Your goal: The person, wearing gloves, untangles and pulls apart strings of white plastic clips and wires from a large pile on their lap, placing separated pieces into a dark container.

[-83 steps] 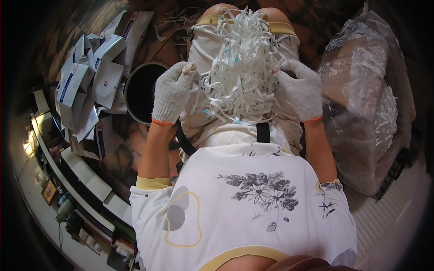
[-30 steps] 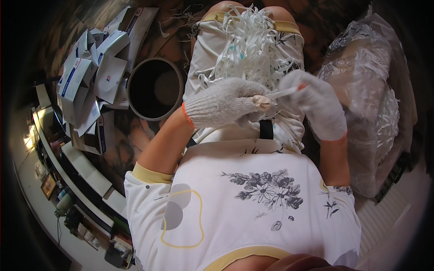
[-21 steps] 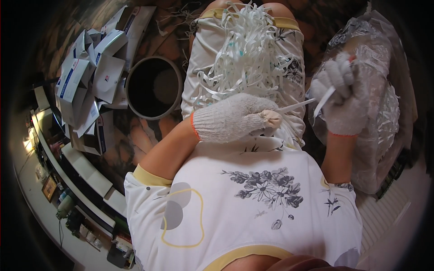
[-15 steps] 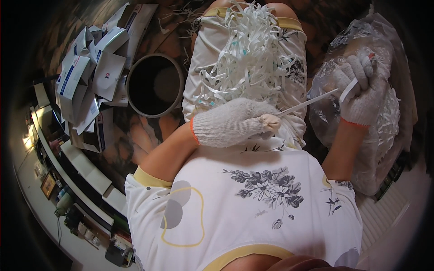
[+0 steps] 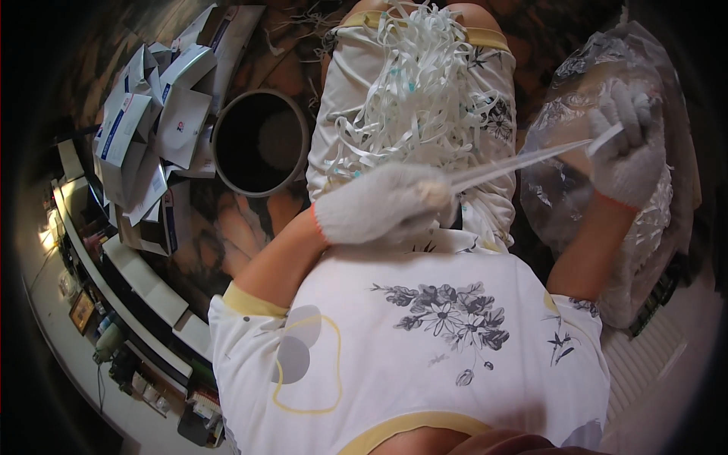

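A white strip (image 5: 523,160) is stretched taut between my two gloved hands, slightly blurred. My left hand (image 5: 383,203), in a knitted white glove with an orange cuff edge, pinches its near end above my lap; a bare fingertip shows through the glove. Off to the right, my right hand (image 5: 626,144) is closed around the other end, with a short tail sticking out between its fingers. Across my thighs lies a tangled heap of white strips (image 5: 425,98), some with small teal marks, just beyond my left hand.
A round dark bucket (image 5: 262,144) stands on the patterned floor left of my legs. Beside it is a pile of flattened white and blue boxes (image 5: 182,129). A clear plastic bag (image 5: 644,250) holding white strips lies at the right. Loose strips (image 5: 318,19) are scattered on the floor.
My right hand has moved outward to the right, drawing the strip out longer. My left hand has shifted slightly left and is blurred by motion.
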Available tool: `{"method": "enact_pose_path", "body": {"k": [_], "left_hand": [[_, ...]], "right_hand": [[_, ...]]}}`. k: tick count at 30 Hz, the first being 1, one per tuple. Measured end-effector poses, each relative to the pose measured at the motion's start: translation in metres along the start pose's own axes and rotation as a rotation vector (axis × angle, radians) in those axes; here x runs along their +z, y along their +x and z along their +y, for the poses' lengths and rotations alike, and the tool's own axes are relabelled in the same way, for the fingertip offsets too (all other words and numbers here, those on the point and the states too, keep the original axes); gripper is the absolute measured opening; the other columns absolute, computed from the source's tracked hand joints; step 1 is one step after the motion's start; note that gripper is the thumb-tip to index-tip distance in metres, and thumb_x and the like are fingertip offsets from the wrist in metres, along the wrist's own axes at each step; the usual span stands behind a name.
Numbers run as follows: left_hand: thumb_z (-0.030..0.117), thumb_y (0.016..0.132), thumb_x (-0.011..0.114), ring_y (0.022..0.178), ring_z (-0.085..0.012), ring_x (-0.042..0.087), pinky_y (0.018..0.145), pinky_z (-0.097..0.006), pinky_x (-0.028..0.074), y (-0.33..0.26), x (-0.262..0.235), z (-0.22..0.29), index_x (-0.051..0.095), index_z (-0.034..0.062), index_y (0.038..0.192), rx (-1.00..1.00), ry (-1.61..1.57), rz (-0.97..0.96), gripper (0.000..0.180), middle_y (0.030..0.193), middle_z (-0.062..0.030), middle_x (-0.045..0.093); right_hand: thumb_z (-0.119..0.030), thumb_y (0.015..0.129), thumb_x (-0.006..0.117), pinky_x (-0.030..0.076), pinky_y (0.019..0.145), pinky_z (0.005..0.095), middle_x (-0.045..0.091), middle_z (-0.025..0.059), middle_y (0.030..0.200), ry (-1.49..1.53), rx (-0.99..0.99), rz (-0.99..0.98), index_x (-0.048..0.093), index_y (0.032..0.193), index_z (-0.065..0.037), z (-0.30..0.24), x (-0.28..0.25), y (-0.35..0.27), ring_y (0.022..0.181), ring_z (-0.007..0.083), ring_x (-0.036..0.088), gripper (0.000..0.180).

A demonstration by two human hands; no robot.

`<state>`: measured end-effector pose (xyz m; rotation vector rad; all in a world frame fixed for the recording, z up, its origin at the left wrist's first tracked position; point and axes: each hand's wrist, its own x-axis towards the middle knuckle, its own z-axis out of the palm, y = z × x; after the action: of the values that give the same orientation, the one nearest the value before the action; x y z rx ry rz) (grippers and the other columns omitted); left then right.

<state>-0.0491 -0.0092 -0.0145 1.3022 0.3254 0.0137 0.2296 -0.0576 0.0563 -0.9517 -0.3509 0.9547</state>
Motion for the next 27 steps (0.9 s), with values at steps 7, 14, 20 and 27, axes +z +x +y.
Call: {"method": "enact_pose_path", "body": {"k": [7, 14, 20, 27], "left_hand": [[0.035, 0.099, 0.047, 0.068, -0.0104, 0.058, 0.054, -0.022, 0.049, 0.025, 0.012, -0.025, 0.055, -0.002, 0.119, -0.156, -0.962, 0.206, 0.043, 0.094, -0.0057, 0.058], [0.043, 0.097, 0.051, 0.076, -0.0151, 0.058, 0.068, -0.033, 0.052, 0.029, 0.009, -0.037, 0.049, -0.0017, 0.129, -0.109, -1.084, 0.184, 0.055, 0.103, -0.0078, 0.058], [0.036, 0.098, 0.049, 0.072, -0.0139, 0.051, 0.064, -0.031, 0.046, 0.02, 0.004, -0.037, 0.056, 0.0058, 0.092, -0.037, -1.13, 0.113, 0.031, 0.088, -0.0056, 0.053], [0.038, 0.1, 0.042, 0.057, -0.0064, 0.035, 0.049, -0.021, 0.027, 0.009, 0.003, -0.017, 0.046, 0.0108, 0.077, -0.108, -0.395, 0.316, 0.036, 0.069, 0.0019, 0.045]], "right_hand": [[-0.028, 0.097, 0.054, 0.027, 0.038, 0.0201, 0.037, -0.0051, 0.058, 0.274, 0.275, -0.645, 0.051, 0.079, -0.013, 0.045, 0.036, -0.029, 0.045, 0.0038, 0.028, 0.024], [-0.022, 0.099, 0.045, 0.041, 0.047, 0.0214, 0.055, -0.0018, 0.069, 0.105, -0.092, -0.569, 0.052, 0.11, -0.003, -0.017, 0.022, -0.034, 0.049, 0.0063, 0.042, 0.023], [-0.029, 0.097, 0.048, 0.031, 0.037, 0.0214, 0.04, -0.0025, 0.066, -0.261, -0.745, -0.084, 0.046, 0.12, -0.001, -0.073, 0.015, -0.035, 0.046, 0.0052, 0.038, 0.036], [0.005, 0.079, 0.065, 0.048, 0.054, 0.0142, 0.068, -0.0031, 0.095, -1.482, -0.245, -0.343, 0.062, 0.12, -0.015, 0.024, 0.004, -0.045, 0.069, 0.0025, 0.062, 0.046]]}}
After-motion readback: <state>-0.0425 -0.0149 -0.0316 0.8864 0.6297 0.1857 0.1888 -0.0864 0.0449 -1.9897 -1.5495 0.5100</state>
